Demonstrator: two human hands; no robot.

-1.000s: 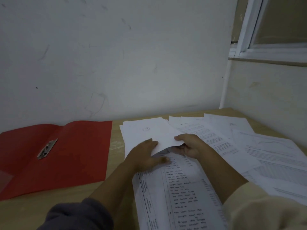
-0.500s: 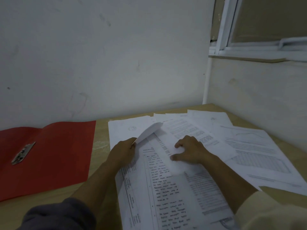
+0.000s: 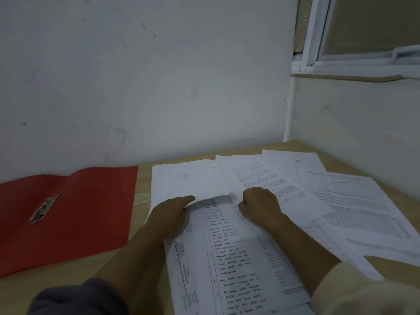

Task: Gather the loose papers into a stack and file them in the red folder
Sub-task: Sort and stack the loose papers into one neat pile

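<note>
Several loose white papers (image 3: 336, 201) lie fanned across the right half of the wooden table (image 3: 141, 192). A printed sheet with a handwritten column (image 3: 227, 258) runs toward me between my arms. My left hand (image 3: 172, 210) pinches the near edge of a mostly blank sheet (image 3: 188, 180), lifting it slightly. My right hand (image 3: 259, 205) presses on the papers beside it, fingers curled on that sheet's raised edge. The red folder (image 3: 75, 214) lies open and flat at the left, its metal fastener (image 3: 44, 209) showing.
White walls meet in a corner behind the table, close to the papers' far edges. A window frame (image 3: 318, 60) sits above the right wall. Bare wood shows between the folder and the papers.
The curled sheet held up by my left hand has come down over the printed page. My right hand has shifted left to its edge. The camera has turned a little.
</note>
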